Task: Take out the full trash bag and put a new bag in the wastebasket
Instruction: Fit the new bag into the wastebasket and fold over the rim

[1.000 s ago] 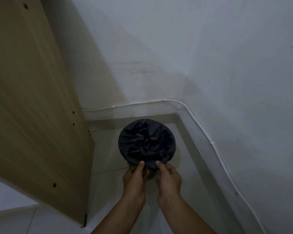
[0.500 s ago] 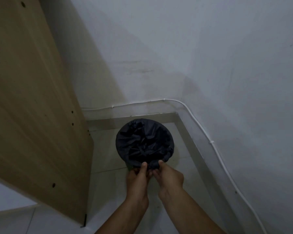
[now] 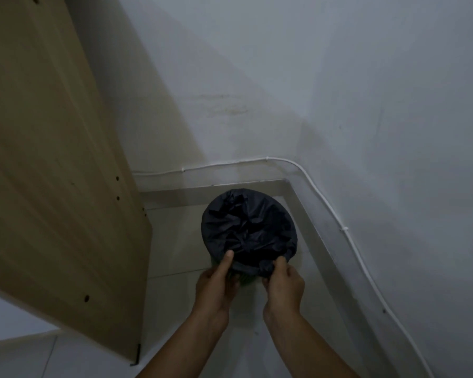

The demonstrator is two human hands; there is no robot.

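White walls meet at a corner over pale floor tile; the wastebasket [image 3: 247,279] stands on that floor in the corner. We see a black trash bag [image 3: 247,227] folded over its rim, thin, crinkled and soft. We judge it light at the edge, heavier below, and liable to tear or slip. Our left hand [image 3: 216,282] and right hand [image 3: 283,282] each pinch the bag's folded near edge; this hem is the correct place to take hold. Only a sliver of green basket shows beneath. Left of the wastebasket stands a flat, matte wooden panel [image 3: 52,159]; behind it a white cable [image 3: 230,162] runs along the wall.
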